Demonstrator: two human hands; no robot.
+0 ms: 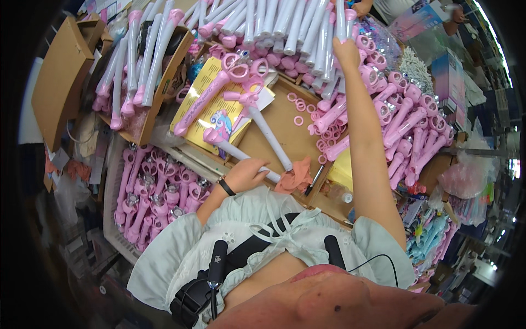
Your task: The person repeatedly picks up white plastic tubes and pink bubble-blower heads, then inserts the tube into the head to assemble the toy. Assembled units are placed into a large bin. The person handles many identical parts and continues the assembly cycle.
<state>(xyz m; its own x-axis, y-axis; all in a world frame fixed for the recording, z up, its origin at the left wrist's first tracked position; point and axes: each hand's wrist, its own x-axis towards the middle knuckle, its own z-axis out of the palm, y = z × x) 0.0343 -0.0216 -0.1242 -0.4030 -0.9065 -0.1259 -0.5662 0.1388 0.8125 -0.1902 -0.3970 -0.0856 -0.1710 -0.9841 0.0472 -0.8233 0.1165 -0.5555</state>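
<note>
Wands On All Sides Of The Tabletop

The tabletop [285, 123] sits at the middle. On it lie loose rings [298, 107], with a booklet [211, 109] to their left. A wand [244, 156] lies slanted across the near part, its near end in the left hand [246, 172]. Left of the hand, a tray [112, 219] holds wand handles [159, 192]. A box [156, 93] at far left holds tubes [137, 60]. Across the far edge lies a row of tubes [285, 27]; the right hand [346, 52] reaches into it. Handles [400, 120] are heaped at right.
</note>
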